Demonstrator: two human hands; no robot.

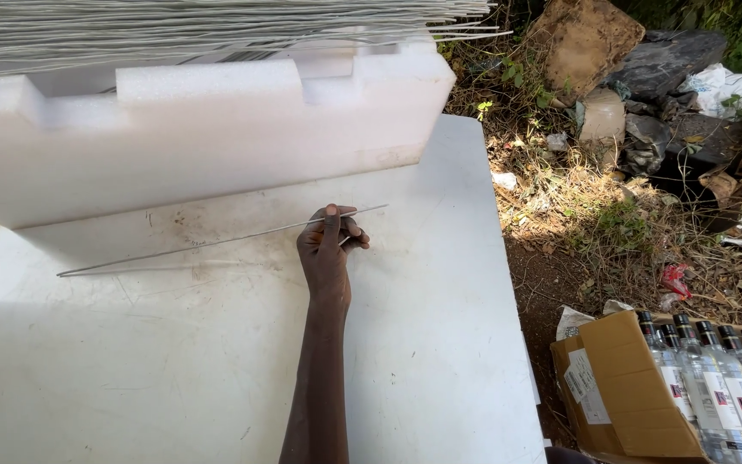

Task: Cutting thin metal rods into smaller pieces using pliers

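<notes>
White table bears a thin rod at frame centre, pinched near its right end by the right hand; probably pick-up step, next a level lift w/ steady grip is needed.

A thin rod lies on the table, before a foam block; a carton of bottles sits right, on the ground.
</notes>
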